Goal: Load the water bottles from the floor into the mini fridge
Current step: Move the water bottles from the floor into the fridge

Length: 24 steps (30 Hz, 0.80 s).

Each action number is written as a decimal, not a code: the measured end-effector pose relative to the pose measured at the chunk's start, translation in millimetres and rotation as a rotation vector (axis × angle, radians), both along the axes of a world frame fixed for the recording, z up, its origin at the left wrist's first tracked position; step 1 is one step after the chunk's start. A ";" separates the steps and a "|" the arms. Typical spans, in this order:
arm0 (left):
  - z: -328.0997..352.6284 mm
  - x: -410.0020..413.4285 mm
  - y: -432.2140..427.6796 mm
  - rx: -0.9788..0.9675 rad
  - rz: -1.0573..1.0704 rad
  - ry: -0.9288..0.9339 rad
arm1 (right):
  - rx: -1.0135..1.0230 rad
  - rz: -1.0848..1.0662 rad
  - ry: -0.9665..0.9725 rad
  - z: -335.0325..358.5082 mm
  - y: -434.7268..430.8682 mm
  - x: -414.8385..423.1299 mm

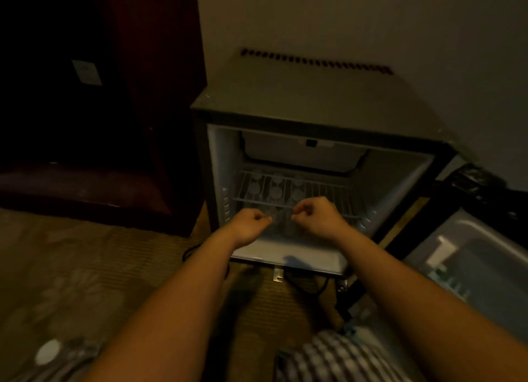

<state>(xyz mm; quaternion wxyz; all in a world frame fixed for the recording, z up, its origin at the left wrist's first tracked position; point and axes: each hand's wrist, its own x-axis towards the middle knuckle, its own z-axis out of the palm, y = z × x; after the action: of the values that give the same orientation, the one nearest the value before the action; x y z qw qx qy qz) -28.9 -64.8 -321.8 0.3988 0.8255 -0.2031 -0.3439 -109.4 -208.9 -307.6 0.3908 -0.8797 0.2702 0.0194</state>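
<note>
Both left hand (251, 223) and right hand (318, 214) curl at shelf (323, 191) edge.

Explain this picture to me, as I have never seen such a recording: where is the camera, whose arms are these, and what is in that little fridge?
There is no machine here. A person wears one wide-angle camera on the head, looking forward and down, so the two bare arms are the wearer's own. The mini fridge stands open on the carpet, with its door swung out to the right. Inside, a wire shelf runs across, and the round caps of water bottles show through its bars. The left hand and right hand reach in at the shelf's front edge with curled fingers. The picture is too dim and blurred to tell whether they grip anything. A black cable lies under the fridge.
</note>
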 end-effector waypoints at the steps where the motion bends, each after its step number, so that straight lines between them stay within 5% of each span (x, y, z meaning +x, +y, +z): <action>1: 15.3 0.7 10.3 0.030 -0.029 -0.030 | -0.024 0.042 0.001 14.2 6.7 0.5; 7: 93.3 3.7 72.0 0.159 -0.093 -0.221 | -0.120 0.248 -0.044 88.3 61.2 6.7; 13: 137.1 -11.2 189.5 0.243 0.081 -0.323 | -0.195 0.467 -0.142 153.4 158.2 7.9; 24: 113.4 -83.0 394.4 0.415 0.286 -0.185 | -0.195 0.931 -0.001 139.1 357.9 -27.2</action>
<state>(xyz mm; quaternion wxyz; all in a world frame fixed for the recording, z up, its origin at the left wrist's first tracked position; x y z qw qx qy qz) -111.9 329.7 -208.5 0.2454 0.9377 -0.0450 -0.2416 -136.6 149.0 -168.5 0.2562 -0.9399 -0.1523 0.1665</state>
